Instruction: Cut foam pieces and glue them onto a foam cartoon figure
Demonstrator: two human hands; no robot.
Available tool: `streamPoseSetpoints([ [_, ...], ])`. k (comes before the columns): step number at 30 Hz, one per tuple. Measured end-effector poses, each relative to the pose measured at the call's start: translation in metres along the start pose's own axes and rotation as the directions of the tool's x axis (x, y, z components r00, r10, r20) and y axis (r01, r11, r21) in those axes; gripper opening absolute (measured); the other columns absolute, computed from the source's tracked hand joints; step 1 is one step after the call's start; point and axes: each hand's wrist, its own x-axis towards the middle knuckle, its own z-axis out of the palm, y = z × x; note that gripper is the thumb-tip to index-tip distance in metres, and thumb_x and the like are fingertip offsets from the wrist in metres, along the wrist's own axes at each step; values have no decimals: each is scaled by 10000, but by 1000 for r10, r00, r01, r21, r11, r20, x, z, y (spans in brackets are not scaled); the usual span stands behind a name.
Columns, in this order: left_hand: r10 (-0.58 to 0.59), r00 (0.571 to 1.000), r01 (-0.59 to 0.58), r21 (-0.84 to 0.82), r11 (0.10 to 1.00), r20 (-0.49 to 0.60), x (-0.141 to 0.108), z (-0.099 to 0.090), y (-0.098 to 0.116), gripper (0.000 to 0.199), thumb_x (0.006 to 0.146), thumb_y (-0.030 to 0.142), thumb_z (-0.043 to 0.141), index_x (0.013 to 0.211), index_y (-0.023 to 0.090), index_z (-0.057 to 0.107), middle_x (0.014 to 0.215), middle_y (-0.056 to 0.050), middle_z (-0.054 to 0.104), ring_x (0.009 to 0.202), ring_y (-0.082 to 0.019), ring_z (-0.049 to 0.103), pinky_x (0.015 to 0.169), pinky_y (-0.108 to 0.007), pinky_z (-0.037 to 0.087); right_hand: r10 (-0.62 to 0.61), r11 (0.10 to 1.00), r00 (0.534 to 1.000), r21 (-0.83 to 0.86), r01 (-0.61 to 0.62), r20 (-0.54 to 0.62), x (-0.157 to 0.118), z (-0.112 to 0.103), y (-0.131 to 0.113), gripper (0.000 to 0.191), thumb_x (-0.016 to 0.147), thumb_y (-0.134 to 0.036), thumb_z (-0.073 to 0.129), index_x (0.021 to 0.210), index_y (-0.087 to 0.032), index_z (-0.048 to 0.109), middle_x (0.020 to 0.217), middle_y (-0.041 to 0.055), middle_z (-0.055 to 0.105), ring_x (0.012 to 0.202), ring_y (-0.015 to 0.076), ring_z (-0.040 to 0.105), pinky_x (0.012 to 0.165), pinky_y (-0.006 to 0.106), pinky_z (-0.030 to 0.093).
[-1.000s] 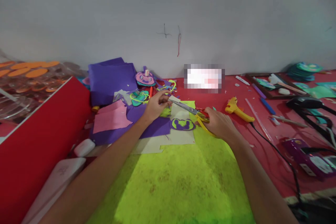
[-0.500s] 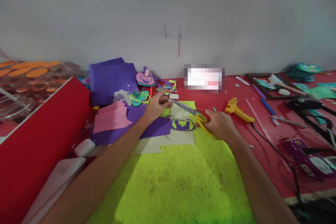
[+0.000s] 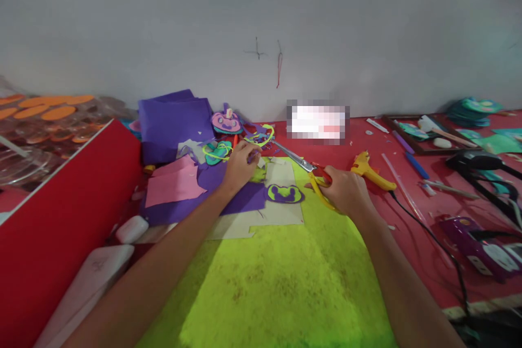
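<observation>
My right hand (image 3: 346,189) is closed around the red and yellow handles of a pair of scissors (image 3: 299,162). The blades point up and left, towards a heap of purple and lime scraps (image 3: 263,135). My left hand (image 3: 241,164) is closed, thumb and fingers curled together beside the scraps; what lies between them is too small to make out. Small white pieces (image 3: 278,161) lie by its fingertips. Below the blades, a purple and lime bow-shaped cut-out (image 3: 284,193) rests on a cream sheet (image 3: 281,215).
A lime sheet (image 3: 281,277) covers the front middle. Purple sheets (image 3: 175,125) and pink sheets (image 3: 173,182) are at left, beyond a red panel (image 3: 61,228). A yellow glue gun (image 3: 373,171) with a black cord lies right of my right hand. A dark-framed tray (image 3: 432,144) stands farther right.
My left hand has curled its fingers in and dropped slightly. The scissors have swung a little forward, their tips now nearer the scraps. A white piece near the tips has shifted towards me.
</observation>
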Motion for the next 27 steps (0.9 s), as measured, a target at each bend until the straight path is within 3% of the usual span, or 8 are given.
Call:
streamPoseSetpoints([
  [2,99,995,-102,107,989,34,-2,1,3,183,862,186,643,1004,195,757,1134,-104,689,1094,-255,637,1018,-422,492,15,1000,1000,-3,-15,-16,0,-2,-1,597,924,-774,483,891,-210,675,696,107,715,660,275,646,579,327,210],
  [5,223,942,-275,196,941,252,-7,5,9,205,950,260,610,1064,238,779,1312,-96,695,1279,-282,595,1187,-519,352,30,1000,999,-1,-30,-42,-1,-4,-3,617,932,-786,458,900,-207,669,709,112,725,671,278,652,583,328,204],
  [8,205,880,-319,215,923,429,-12,7,12,262,999,344,578,1176,295,764,1394,-63,691,1389,-283,542,1254,-567,218,33,999,997,11,-32,-65,-1,-4,-3,621,938,-788,448,919,-206,665,732,118,735,684,282,661,588,327,205],
  [10,159,875,-283,217,934,457,-13,9,12,326,998,360,578,1284,292,721,1430,-73,677,1408,-285,534,1257,-572,210,37,999,997,18,-36,-67,-1,-3,-2,603,940,-779,463,913,-207,655,756,122,742,697,285,670,589,327,205],
  [13,107,913,-171,132,976,394,-10,9,10,362,960,324,617,1301,247,711,1393,-105,699,1358,-294,580,1240,-559,261,44,999,999,28,-43,-27,0,-2,-2,551,948,-746,496,908,-213,629,793,120,750,721,288,684,584,325,203],
  [17,-26,984,49,-127,991,176,-2,7,3,189,866,259,680,1031,203,755,1097,-90,787,1088,-260,702,1060,-442,482,47,997,995,50,-51,83,0,0,-3,482,963,-697,517,970,-222,591,834,105,743,765,289,694,580,313,218],
  [22,-167,985,175,-382,907,54,5,4,-6,343,800,368,772,1076,186,677,815,-24,736,741,-168,682,686,-269,524,21,994,986,102,-38,165,-2,-1,-5,436,983,-657,505,1028,-224,523,891,92,725,817,299,698,589,303,258],
  [27,-250,968,214,-541,813,8,3,7,3,363,800,495,792,910,189,632,776,-16,727,690,-138,665,644,-245,504,-2,996,987,86,-12,158,-2,-2,-6,415,981,-643,520,986,-228,501,903,88,718,834,304,704,586,306,243],
])
